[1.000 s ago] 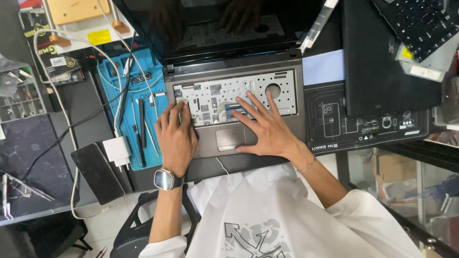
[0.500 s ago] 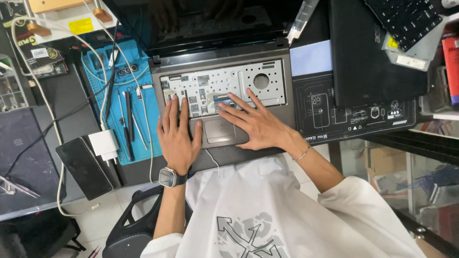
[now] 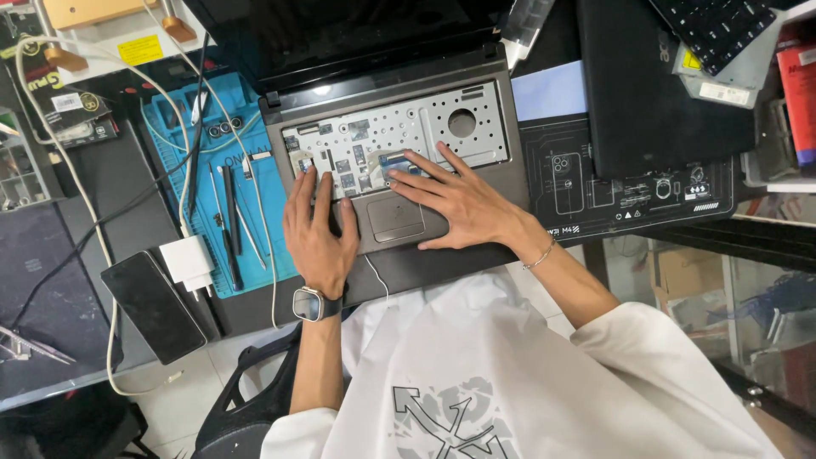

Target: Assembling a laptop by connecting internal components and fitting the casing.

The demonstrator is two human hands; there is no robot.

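Grey and stripped of its keyboard, the laptop (image 3: 399, 153) lay open in the middle of the bench with its long axis running left to right, its dark screen tipped away from the person and its touchpad (image 3: 394, 218) nearest them. Both hands lay flat and open, gripping nothing: the left hand (image 3: 318, 228) rested on the palm rest left of the touchpad, fingers reaching onto the bare keyboard tray, and the right hand (image 3: 459, 202) spread across the tray's lower right. Just left of the laptop a blue mat (image 3: 255, 229) held thin tools, crossed by white cables running to a white charger (image 3: 189, 262) beside a black phone (image 3: 153, 304). A yellow rectangular label (image 3: 140, 49) sat at the upper left, and a loose black keyboard (image 3: 714, 30) lay at the upper right.
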